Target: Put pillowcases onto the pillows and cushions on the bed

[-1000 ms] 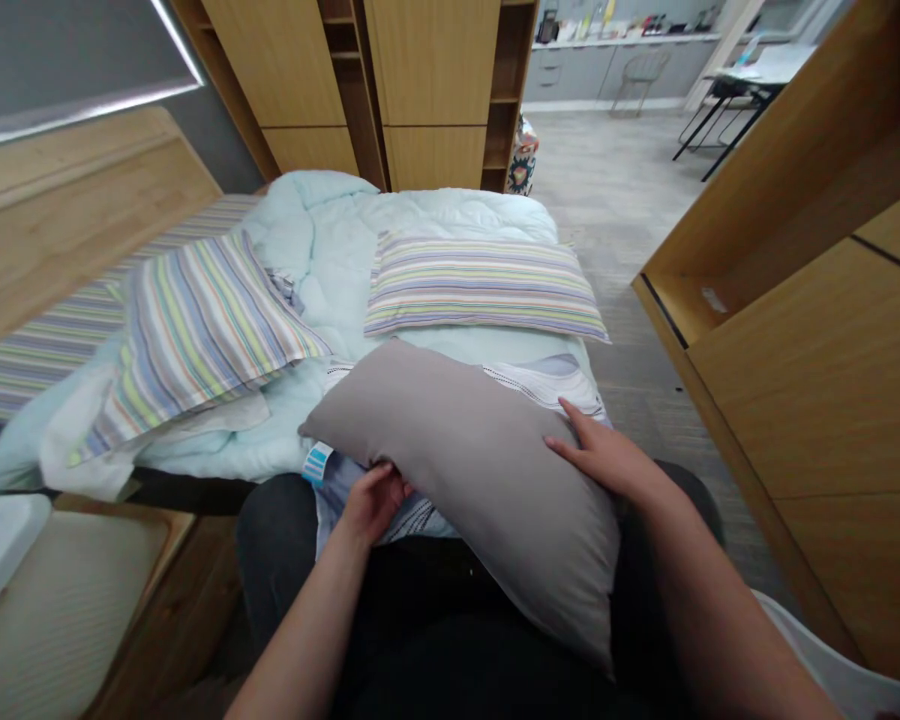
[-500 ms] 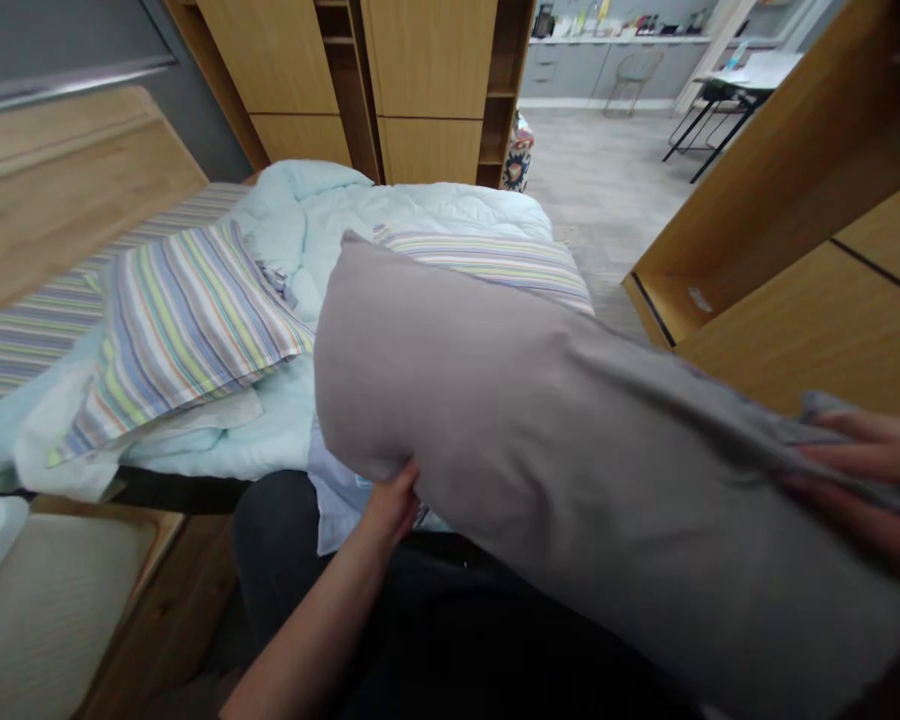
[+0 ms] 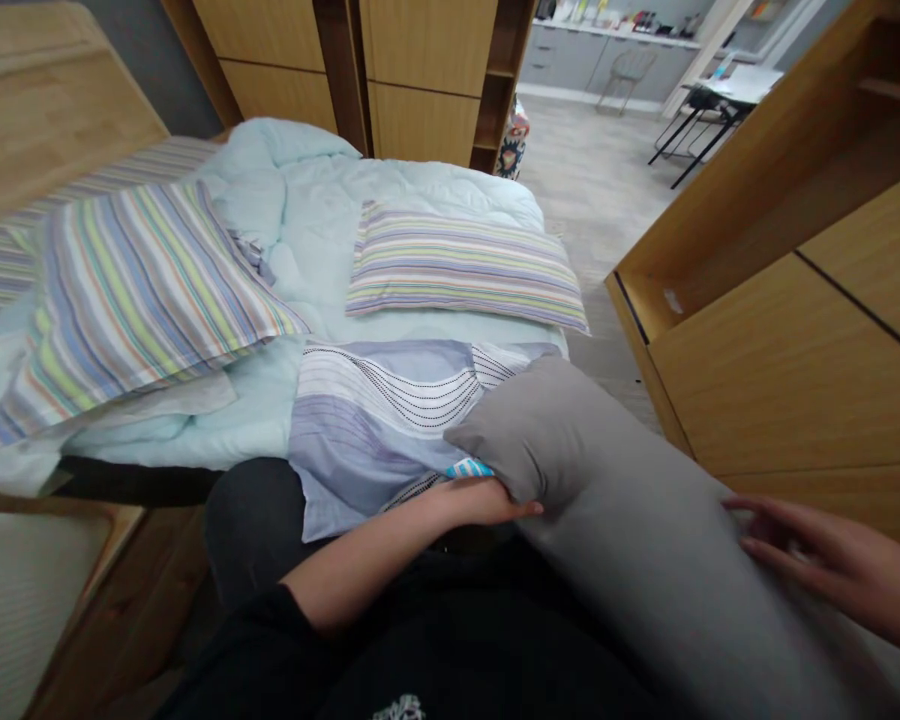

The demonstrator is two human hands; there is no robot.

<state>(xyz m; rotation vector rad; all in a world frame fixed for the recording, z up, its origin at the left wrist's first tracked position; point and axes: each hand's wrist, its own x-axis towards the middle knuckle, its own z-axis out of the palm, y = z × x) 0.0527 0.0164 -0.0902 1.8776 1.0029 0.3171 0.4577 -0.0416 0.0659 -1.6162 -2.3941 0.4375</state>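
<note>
A long, plump grey pillow (image 3: 645, 530) lies slanted across my lap, its far end on the bed and its near end running out at the bottom right. My left hand (image 3: 491, 500) grips its lower left edge; most of the fingers are hidden by the pillow. At the right side, my right hand (image 3: 817, 560) has its fingers apart, the fingertips at or just over the grey fabric. Beside the pillow's far end a blue-white patterned pillowcase (image 3: 390, 400) is spread out, with a small bright-blue striped patch (image 3: 469, 468) close to my left hand.
A flat striped pillow (image 3: 465, 260) rests on the pale blue quilt (image 3: 322, 190). Another striped pillow (image 3: 150, 290) leans at the left. Wooden cabinets (image 3: 802, 370) stand close on the right and more wardrobe doors (image 3: 427, 120) at the back.
The grey pillow has swung right and down, uncovering the patterned pillowcase and the flat striped pillow. My left hand moved right with it. My right hand has let go of the fabric it held.
</note>
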